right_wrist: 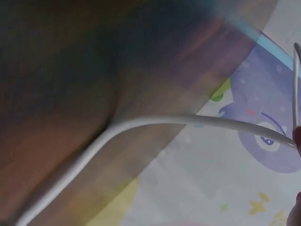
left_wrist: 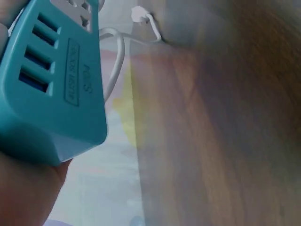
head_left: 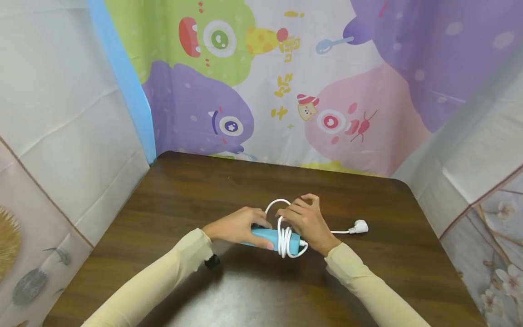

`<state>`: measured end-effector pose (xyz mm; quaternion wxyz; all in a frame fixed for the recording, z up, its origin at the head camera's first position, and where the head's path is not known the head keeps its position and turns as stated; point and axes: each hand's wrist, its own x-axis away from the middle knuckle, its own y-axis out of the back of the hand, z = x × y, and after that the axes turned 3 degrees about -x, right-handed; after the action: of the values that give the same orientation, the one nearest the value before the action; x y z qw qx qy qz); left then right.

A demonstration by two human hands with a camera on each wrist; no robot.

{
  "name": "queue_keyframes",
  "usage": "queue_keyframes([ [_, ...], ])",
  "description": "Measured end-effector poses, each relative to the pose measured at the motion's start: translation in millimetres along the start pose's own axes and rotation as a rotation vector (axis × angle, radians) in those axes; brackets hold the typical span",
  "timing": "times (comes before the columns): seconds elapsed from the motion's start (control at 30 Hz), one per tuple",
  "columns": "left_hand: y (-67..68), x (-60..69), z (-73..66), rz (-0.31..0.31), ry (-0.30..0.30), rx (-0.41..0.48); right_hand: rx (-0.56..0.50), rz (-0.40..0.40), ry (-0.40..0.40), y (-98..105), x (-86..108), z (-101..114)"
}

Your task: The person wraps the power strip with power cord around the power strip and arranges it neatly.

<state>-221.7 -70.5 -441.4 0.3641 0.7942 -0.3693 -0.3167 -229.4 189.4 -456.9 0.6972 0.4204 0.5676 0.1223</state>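
A teal power strip [head_left: 266,234] is held over the table by my left hand [head_left: 239,225], thumb along its near side and fingers over the far side. Several turns of white cord [head_left: 284,244] wrap its right end. My right hand [head_left: 306,222] pinches the cord just above these turns, and a loop of it arches up behind. In the left wrist view, the power strip [left_wrist: 77,101] shows several USB slots and part of a white socket face. The right wrist view has the cord [right_wrist: 155,120] running across to fingertips [right_wrist: 297,136] at the right edge.
The cord's free end runs right to a white plug [head_left: 360,226] lying on the dark wooden table [head_left: 196,190]. Under the left wrist is a small black object [head_left: 212,261]. A cartoon-printed curtain [head_left: 269,91] hangs behind the table, with pale fabric panels at both sides.
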Motion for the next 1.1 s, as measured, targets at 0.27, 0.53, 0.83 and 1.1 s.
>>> queue_keyframes([
  [0.27, 0.5, -1.6, -3.2, -0.175, 0.074, 0.268, -0.228, -0.042, -0.233, -5.3, 15.3, 3.6],
  [0.53, -5.0, -3.3, -2.8, -0.336, 0.235, 0.363, -0.152, -0.045, -0.417, -9.6, 13.5, 16.0],
  [0.83, 4.0, -8.4, 0.6, -0.623, 0.534, 0.567, -0.305, 0.069, -0.579, -7.5, 10.1, 16.4],
  [1.1, 4.2, -8.4, 1.6, -0.61, 0.715, 0.229, -0.128, 0.082, -0.411, -6.0, 12.7, 24.0],
])
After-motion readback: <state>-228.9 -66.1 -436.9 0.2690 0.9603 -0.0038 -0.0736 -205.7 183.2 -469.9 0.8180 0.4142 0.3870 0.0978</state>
